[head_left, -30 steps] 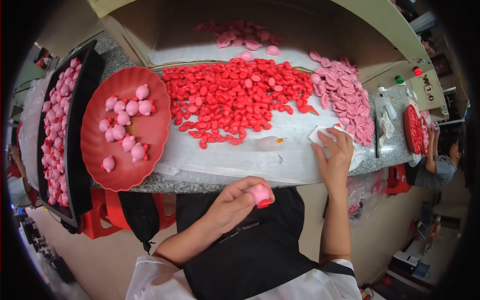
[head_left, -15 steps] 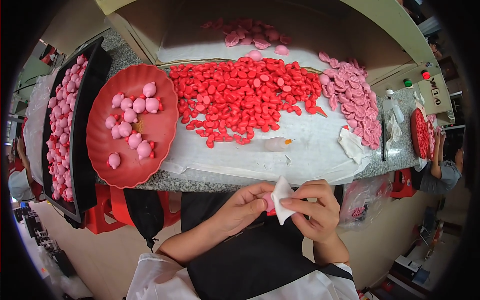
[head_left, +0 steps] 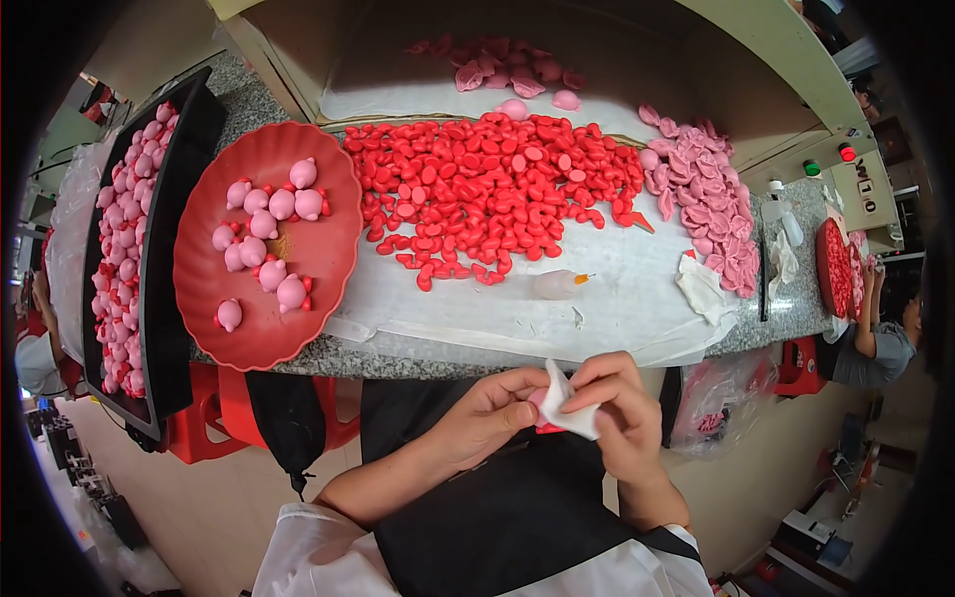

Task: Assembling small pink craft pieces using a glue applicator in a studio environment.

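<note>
- Grey speckled stone worktop [head_left: 242, 92], mostly covered by flat white paper sheet [head_left: 468, 323]; heap of glossy red curved pieces [head_left: 477, 179] ctr., heap of matte pink shell-shaped pieces [head_left: 708, 199] to R.
- L end: round red scalloped plate [head_left: 269, 340] w/ several pink-and-red rounded figures [head_left: 281, 205]; beside it, long black tray [head_left: 167, 338] full of similar items.
- Small translucent bottle w/ orange tip [head_left: 557, 286] lying on sheet, nr. front of red heap.
- L hand [head_left: 484, 418]: thumb & fingers clamped on small pink-and-red rounded piece [head_left: 538, 397], held over black apron [head_left: 468, 517], just off worktop's front edge.
- R hand [head_left: 625, 418]: thumb & fingertips pinched together on folded white cloth [head_left: 572, 406], which partly hides piece; exact contact n/c (can't tell).
</note>
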A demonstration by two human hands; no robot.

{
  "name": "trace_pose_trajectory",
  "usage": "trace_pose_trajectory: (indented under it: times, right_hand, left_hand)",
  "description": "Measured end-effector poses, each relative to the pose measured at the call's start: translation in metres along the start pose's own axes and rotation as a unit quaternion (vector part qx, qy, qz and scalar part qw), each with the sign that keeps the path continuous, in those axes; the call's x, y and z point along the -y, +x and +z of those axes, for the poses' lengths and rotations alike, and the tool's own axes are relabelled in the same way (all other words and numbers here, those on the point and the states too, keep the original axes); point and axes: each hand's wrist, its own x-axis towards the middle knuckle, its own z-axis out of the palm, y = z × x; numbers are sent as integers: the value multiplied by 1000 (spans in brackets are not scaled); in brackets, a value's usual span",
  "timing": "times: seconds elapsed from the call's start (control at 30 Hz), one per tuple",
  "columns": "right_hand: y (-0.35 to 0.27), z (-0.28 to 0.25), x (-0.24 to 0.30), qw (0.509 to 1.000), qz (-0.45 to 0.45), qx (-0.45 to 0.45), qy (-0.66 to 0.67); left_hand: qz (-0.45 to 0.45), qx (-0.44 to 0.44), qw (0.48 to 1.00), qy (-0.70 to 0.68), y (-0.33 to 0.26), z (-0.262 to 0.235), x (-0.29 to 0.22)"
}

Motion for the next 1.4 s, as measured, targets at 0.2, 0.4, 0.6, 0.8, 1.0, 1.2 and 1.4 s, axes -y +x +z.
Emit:
trace_pose_trajectory:
  times: [0.2, 0.4, 0.6, 0.8, 1.0, 1.2, 1.4]
  right_hand:
    - [2, -7, 1, 911, 188, -206, 304]
    - [3, -6, 6, 976, 44, -171, 131]
    - [11, -7, 5, 996, -72, 49, -19]
    - [9, -7, -2, 992, -87, 95, -1]
    - [8, -52, -4, 963, -5, -265, 57]
    - [20, -48, 3, 986, 24, -36, -163]
    - [29, -6, -22, 931, 111, 240, 251]
  left_hand:
    - [-2, 12, 1000, 25, 3, 4, -4]
    - [10, 9, 999, 37, 2, 3, -3]
    - [27, 17, 999, 36, 0, 0, -3]
    - [27, -7, 998, 60, -2, 7, -2]
    - [37, -32, 995, 85, 4, 10, -8]
    - [28, -7, 999, 25, 4, 8, -7]
    - [-34, 111, 991, -73, 0, 1, -2]
